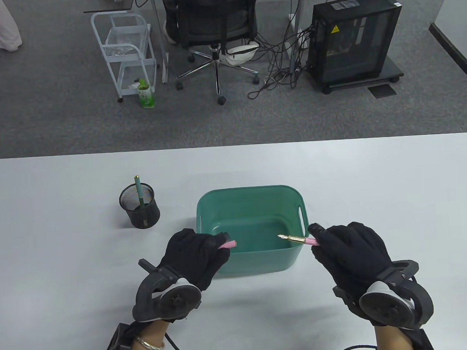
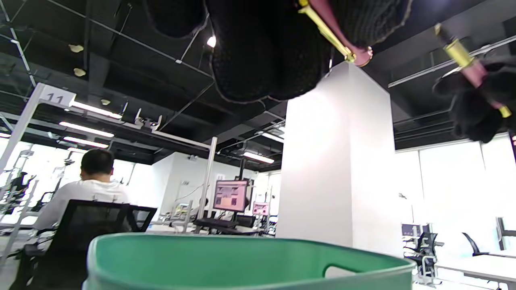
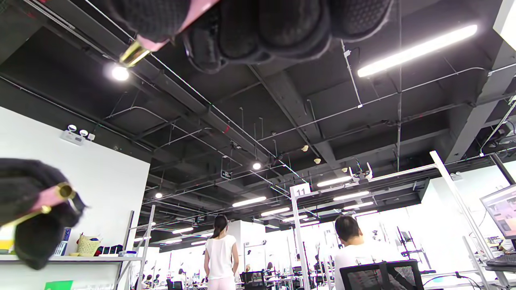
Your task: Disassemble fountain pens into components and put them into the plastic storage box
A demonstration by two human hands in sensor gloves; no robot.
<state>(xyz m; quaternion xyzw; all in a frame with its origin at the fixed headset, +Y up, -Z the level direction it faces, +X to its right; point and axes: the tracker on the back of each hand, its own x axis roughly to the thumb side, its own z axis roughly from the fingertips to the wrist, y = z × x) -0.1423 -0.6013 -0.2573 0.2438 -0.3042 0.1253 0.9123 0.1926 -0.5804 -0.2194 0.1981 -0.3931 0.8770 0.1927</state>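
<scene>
Nearest the table view's bottom edge, two gloved hands reach in over the white worktop point(image 1: 65, 246), each with a tracker strapped to its back. The left hand point(image 1: 196, 255) has its grip clenched round a pink pen cap point(image 1: 228, 245), whose end pokes out past the fingers toward the right. In the left wrist view the cap's gold clip runs along it below the dark fingers point(image 2: 258, 60).

The right hand point(image 1: 349, 251) has its grip closed on the pink pen body point(image 1: 305, 241), thumb and fingers curled round the barrel. The gold collar and nib point(image 1: 283, 237) stick out to the left, pointing at the cap. Cap and pen are apart, with a clear gap between them, and both are held above the near part of the green plastic box point(image 1: 254, 193).

The box sits on the worktop between and just beyond the hands, open side up, with a handle slot in its right wall. No parts can be seen inside it.

Farther back and to the left stands a black mesh pen cup point(image 1: 139, 207), well apart from the box. A green pen point(image 1: 139, 191) stands upright in it, its gold tip above the rim.

Beyond the worktop lies grey carpet with an office chair point(image 1: 214, 23), a white trolley point(image 1: 125, 51) and a black computer tower point(image 1: 355, 39).
</scene>
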